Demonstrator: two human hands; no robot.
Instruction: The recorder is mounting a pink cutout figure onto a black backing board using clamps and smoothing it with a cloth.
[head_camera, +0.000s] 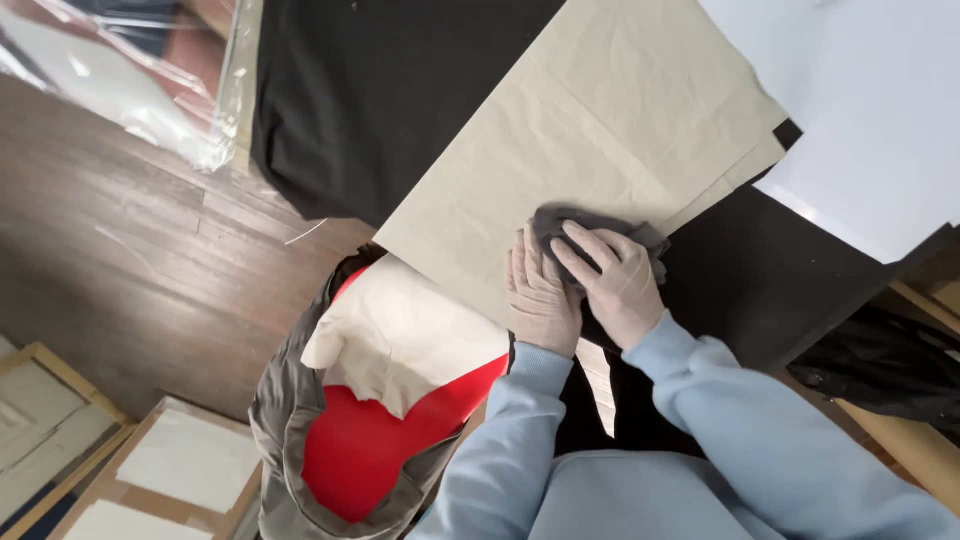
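Dark wooden floor (120, 270) along the left side. Clear plastic wrapping (150, 80) lies at the upper left corner. Red bin (370, 450) with a grey liner stands near the centre bottom, a cream cloth (400, 335) draped over its rim. Framed panels (150, 470) lean at lower left. White sheet (870, 110) at upper right, on a black table (760, 280).

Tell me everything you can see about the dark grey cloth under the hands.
The dark grey cloth looks soft and bunched into a crumpled wad. It lies on a large beige paper sheet, near the sheet's edge. The left hand and the right hand, both in thin pale gloves, press flat on top, covering most of it.
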